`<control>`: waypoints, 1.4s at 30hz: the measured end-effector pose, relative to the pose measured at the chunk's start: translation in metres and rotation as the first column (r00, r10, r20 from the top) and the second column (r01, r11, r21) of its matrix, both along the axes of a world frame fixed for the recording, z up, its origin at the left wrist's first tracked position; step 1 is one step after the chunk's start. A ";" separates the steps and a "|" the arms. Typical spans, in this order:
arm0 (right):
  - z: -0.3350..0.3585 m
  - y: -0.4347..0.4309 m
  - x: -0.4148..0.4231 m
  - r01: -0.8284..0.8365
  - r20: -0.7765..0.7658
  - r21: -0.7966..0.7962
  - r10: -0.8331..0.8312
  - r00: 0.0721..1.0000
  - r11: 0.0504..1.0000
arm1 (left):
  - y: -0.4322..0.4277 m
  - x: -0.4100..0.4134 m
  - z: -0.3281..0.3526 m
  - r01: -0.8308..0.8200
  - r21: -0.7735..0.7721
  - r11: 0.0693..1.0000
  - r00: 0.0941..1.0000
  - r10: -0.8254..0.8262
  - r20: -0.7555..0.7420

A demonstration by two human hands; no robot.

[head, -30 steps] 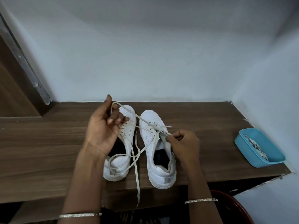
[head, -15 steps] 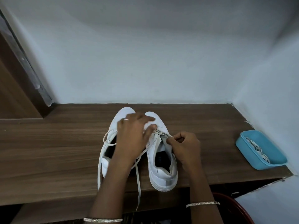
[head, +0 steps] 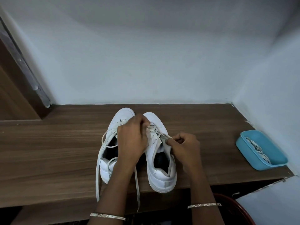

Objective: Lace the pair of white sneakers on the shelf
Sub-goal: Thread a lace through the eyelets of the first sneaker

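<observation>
Fingers on your right hand (head: 185, 147) are pressed together in a pinch on the outer eyelet edge of the right-hand sneaker (head: 160, 173), holding that side up and open. Your left hand (head: 131, 138) reaches across the left-hand sneaker (head: 124, 114), its fingers (head: 142, 122) curled down onto the lace (head: 153, 129) crossings near the toe. You cannot tell whether they actually pinch the lace, because the tips are hidden.

Both sneakers stand side by side on the shelf (head: 48, 151), toes to the wall and heels at the front edge toward you. The eyelet rows therefore run straight away from you. The unlaced holes lie nearer you than your left fingertips, just beside the right thumb. I judge the left hand the nearer one to the lace, so the pull should come back along that axis, toward you.
</observation>
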State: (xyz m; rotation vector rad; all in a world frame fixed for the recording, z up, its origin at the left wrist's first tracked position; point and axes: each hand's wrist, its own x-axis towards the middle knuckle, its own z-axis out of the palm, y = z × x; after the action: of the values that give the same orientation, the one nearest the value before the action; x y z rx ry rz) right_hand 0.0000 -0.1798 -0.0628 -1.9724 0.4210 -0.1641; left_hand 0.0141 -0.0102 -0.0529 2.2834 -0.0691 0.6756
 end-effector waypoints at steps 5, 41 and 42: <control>-0.001 0.001 -0.001 -0.004 0.001 -0.007 0.004 1.000 1.000 | 0.021 0.001 0.032 -0.018 -0.845 0.535 0.998 -0.042 -0.048; 0.018 0.000 0.022 -0.454 0.188 -0.287 0.514 0.837 0.844 | -0.010 -0.013 0.030 0.146 0.036 0.989 0.831 -0.103 -0.546; 0.018 -0.001 0.023 -0.471 0.169 -0.280 0.526 0.834 0.837 | -0.010 -0.015 0.032 0.179 0.054 0.982 0.802 -0.113 -0.587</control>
State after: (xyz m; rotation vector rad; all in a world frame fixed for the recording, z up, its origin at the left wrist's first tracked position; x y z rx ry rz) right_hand 0.0232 -0.1812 -0.0444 -2.1868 -0.2982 -0.1138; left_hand -0.0004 -0.0198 -0.0211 2.4605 0.0129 -0.1360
